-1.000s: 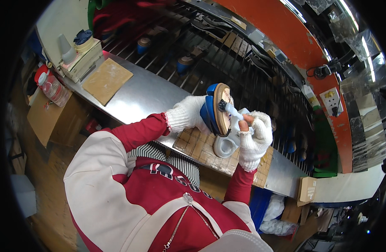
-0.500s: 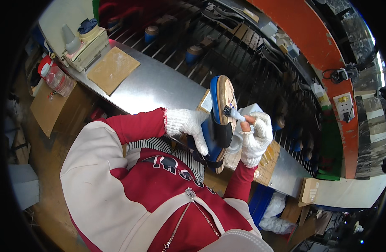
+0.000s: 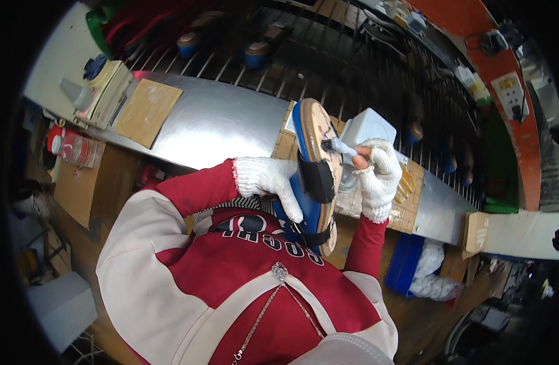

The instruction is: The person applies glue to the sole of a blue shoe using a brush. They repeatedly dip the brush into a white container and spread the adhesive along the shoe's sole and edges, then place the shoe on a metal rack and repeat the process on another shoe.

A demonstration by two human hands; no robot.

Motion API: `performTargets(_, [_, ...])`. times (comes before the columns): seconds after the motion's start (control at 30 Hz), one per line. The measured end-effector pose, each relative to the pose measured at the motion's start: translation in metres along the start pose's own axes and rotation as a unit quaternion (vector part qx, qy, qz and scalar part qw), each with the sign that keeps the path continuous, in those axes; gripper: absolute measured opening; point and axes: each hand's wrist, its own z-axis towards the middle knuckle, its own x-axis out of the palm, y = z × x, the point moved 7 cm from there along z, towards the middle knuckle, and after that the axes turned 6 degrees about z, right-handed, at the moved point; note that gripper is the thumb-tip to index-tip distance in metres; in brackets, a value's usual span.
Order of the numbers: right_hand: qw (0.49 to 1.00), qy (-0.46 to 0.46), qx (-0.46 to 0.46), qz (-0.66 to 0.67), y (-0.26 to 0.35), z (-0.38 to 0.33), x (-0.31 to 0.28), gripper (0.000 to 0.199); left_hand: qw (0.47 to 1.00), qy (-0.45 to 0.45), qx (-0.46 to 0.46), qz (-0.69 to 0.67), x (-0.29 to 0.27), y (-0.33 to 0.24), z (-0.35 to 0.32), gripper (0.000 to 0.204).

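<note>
My left hand (image 3: 268,181), in a white knit glove, grips a sandal upper mounted on a blue shoe last (image 3: 299,131). The last is tilted up, with its pale tan underside facing right. A wide black strap (image 3: 319,180) wraps around its middle, and a thinner buckled strap crosses nearer my body. My right hand (image 3: 378,179) wears a similar glove with bare fingertips showing. Those fingers pinch a small brush (image 3: 340,146) with a whitish handle. Its dark bristles touch the tan underside just above the wide strap.
Behind the brush stands a white plastic container (image 3: 371,126) on the metal bench (image 3: 218,121). Yellowish strips (image 3: 405,187) lie on cardboard at right. A cardboard square (image 3: 147,111) lies at left. Beyond the bench, a barred rack (image 3: 231,73) carries several blue lasts. A clear bottle (image 3: 79,149) stands far left.
My view has shifted, so the bench surroundings sit differently. The brush has moved slightly down along the underside toward the wide strap. Both hands keep their hold.
</note>
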Motion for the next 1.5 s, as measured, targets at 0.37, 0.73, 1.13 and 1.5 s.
performTargets(0.37, [0.92, -0.033, 0.145, -0.362, -0.042, -0.104, -0.058, 0.012, 0.936, -0.112, 0.237, -0.233, -0.049, 0.002, 0.001, 0.093])
performTargets(0.73, [0.887, 0.034, 0.101, -0.45, -0.044, -0.091, -0.049, 0.01, 0.876, -0.127, 0.301, -0.355, -0.09, 0.048, 0.001, 0.062])
performTargets(1.13, [0.929, -0.059, 0.364, 0.017, -0.088, -0.115, -0.058, 0.015, 0.911, -0.309, 0.21, -0.173, -0.073, 0.016, -0.009, 0.106])
performTargets(1.5, [0.961, -0.138, -0.019, -0.24, 0.041, -0.04, -0.02, 0.02, 0.941, -0.232, 0.243, -0.039, -0.042, 0.002, 0.011, 0.101])
